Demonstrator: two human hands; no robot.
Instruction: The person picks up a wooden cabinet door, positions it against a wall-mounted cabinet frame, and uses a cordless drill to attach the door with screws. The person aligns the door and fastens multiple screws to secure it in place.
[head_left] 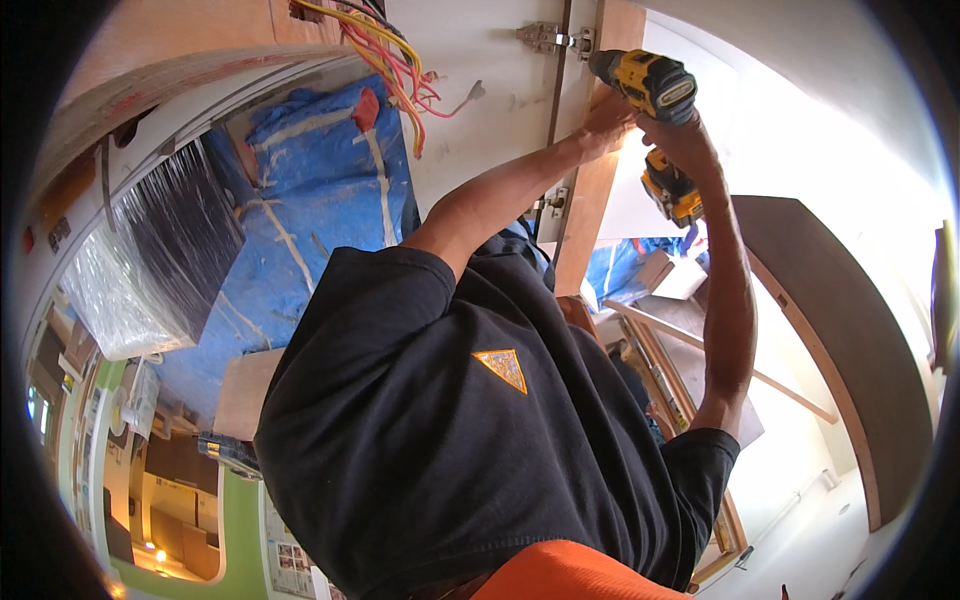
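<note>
My right hand (683, 143) is wrapped round the handle of a yellow and black cordless drill (655, 85). The drill's chuck points left, at the wooden edge strip (578, 235) of a cabinet. Its battery (672, 188) sticks out below my hand. Beside the strip, just under the chuck, is my left hand (607, 122); its fingers are mostly hidden, so what they hold or touch does not show. A metal hinge (548, 38) joins the white panel (480, 110) to the strip near the drill. Farther down the same strip sits another hinge (552, 202).
Loose red and yellow wires (400, 70) hang at the top. Blue sheeting (320, 190) lies to the left, near a plastic-wrapped dark piece (165, 250). A curved dark panel (840, 330) stands on the right. A wooden frame (655, 350) is behind my right arm.
</note>
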